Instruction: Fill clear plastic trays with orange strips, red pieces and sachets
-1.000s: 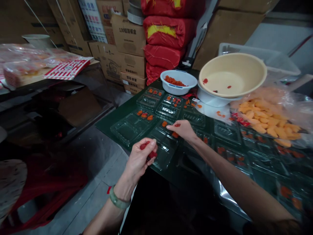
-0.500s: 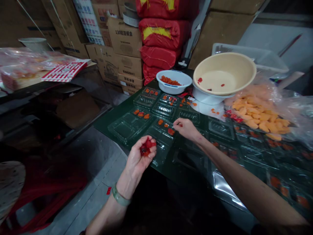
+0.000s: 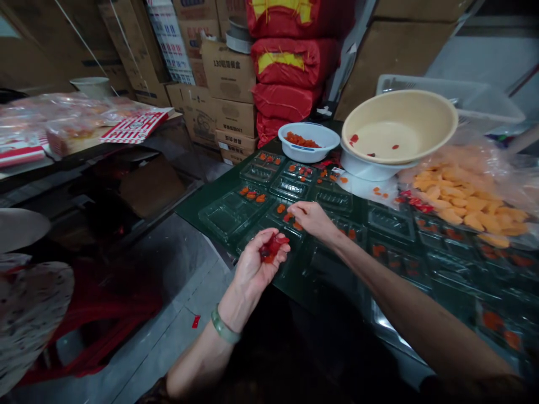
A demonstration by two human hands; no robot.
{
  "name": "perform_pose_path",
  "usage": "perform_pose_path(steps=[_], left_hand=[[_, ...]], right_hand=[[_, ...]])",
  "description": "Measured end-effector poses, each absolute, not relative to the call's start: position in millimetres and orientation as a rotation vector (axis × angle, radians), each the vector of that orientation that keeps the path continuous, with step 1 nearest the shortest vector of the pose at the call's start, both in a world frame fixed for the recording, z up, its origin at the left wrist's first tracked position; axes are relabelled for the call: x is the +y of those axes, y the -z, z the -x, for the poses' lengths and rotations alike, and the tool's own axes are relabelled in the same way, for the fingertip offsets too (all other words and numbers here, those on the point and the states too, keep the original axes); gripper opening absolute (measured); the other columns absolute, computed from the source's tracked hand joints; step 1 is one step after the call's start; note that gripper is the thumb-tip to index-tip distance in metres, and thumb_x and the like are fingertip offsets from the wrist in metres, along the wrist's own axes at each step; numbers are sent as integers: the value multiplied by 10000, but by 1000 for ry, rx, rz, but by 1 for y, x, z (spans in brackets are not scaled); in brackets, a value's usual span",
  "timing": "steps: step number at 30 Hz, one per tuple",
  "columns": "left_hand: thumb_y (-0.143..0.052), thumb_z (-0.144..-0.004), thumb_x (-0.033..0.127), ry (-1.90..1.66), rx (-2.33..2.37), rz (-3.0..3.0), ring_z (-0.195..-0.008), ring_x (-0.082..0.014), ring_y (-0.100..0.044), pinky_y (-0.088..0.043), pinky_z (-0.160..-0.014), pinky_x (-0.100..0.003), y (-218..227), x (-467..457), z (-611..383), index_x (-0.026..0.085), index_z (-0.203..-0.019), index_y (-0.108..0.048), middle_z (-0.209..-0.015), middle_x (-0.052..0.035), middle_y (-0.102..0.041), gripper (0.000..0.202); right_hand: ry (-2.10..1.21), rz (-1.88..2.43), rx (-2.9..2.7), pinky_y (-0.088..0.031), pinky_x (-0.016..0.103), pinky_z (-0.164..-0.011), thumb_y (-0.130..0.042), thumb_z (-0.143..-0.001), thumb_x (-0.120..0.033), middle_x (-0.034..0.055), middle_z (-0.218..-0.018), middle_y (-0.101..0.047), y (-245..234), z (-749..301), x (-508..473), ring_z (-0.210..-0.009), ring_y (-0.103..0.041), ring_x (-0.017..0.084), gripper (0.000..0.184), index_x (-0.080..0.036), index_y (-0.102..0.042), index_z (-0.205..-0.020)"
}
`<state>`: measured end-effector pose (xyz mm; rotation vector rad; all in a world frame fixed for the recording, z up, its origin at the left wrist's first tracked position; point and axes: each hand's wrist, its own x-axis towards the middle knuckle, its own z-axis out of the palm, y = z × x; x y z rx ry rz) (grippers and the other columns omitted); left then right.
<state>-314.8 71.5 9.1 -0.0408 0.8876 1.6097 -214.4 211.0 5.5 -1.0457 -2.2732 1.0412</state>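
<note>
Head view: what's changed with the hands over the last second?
The left hand moved right, toward the tray, and now cups the red pieces in its palm instead of pinching them at the fingertips. The right hand stayed over the tray. The cream basin and white bowl stayed put.

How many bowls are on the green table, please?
3: a white bowl holding red pieces, a cream basin, and a white basin beneath it. More may be hidden.

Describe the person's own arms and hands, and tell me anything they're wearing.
Neither hand wears a glove, and both forearms are bare. The left hand has a pale green bangle around its wrist, possibly jade. The right hand shows no bangle. Any sleeves end out of view or in shadow.
</note>
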Motion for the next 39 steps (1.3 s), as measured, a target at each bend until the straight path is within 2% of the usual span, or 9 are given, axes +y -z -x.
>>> perform_pose_path(steps=[9, 13, 16, 18, 22, 27, 33, 36, 39], left_hand=[[-624, -712, 169, -1631, 1019, -317, -439, -75, -500, -349, -374, -176, -4, 84, 269, 119, -800, -568, -677, -23, -592, 115], [-638, -705, 185, -1598, 1005, -289, -401, -48, -441, -273, -336, -151, -1, 87, 264, 126, -816, -564, -676, -11, -565, 146], [-633, -706, 174, -1486, 895, -206, -382, -27, -378, -201, -314, -130, 0, 88, 267, 123, -817, -557, -645, 2, -515, 144], [-608, -735, 181, -1426, 802, -165, -386, -23, -357, -190, -313, -124, 0, 90, 267, 123, -813, -549, -640, 5, -492, 114], [-556, -792, 213, -1432, 698, -79, -405, -31, -347, -216, -320, -131, 1, 97, 261, 136, -782, -513, -644, 2, -474, 88], [-538, -811, 240, -1602, 756, -108, -436, -52, -398, -262, -356, -155, -6, 109, 236, 161, -778, -490, -661, 9, -478, 98], [-624, -751, 239, -1694, 779, -234, -523, -76, -483, -386, -473, -193, -14, 112, 206, 167, -727, -494, -651, 22, -482, 150], [-679, -693, 202, -1618, 782, -219, -538, -76, -492, -352, -450, -174, -8, 112, 207, 159, -750, -528, -660, 15, -499, 167], [-716, -644, 168, -1563, 859, -304, -487, -58, -457, -279, -397, -161, -1, 108, 210, 146, -770, -570, -656, 15, -510, 194]], right_hand=[[-1406, 1096, -2020, -368, 212, -538, -540, -747, -274, -3, -577, -628, -24, 151, 136, -540, -498, 99, 214, -150, -653, -614], [-1053, 1273, -1855, -388, 226, -544, -590, -719, -323, 9, -621, -642, -8, 123, 161, -565, -531, 122, 197, -152, -680, -684], [-727, 1472, -1880, -408, 250, -577, -569, -741, -300, 32, -665, -662, 10, 108, 207, -599, -557, 146, 196, -154, -700, -743], [-655, 1594, -1952, -417, 263, -600, -582, -733, -278, 44, -717, -676, 17, 104, 231, -644, -579, 166, 180, -164, -707, -794], [-670, 1461, -2005, -418, 249, -649, -564, -764, -284, 41, -766, -680, 7, 105, 220, -686, -583, 153, 190, -160, -701, -807], [-1048, 1192, -2094, -333, 208, -496, -545, -791, -410, -16, -539, -566, -15, 112, 134, -508, -457, 91, 315, -156, -649, -637], [-1132, 1245, -1826, -321, 200, -480, -498, -808, -322, -18, -553, -544, -5, 103, 101, -498, -422, 80, 278, -137, -623, -641], [-1021, 1297, -1774, -368, 206, -520, -509, -791, -308, -6, -594, -594, -2, 73, 116, -538, -485, 100, 240, -144, -642, -676], [-687, 1502, -1743, -397, 237, -569, -550, -760, -311, 14, -618, -635, 4, 35, 150, -565, -537, 130, 211, -157, -651, -656]])
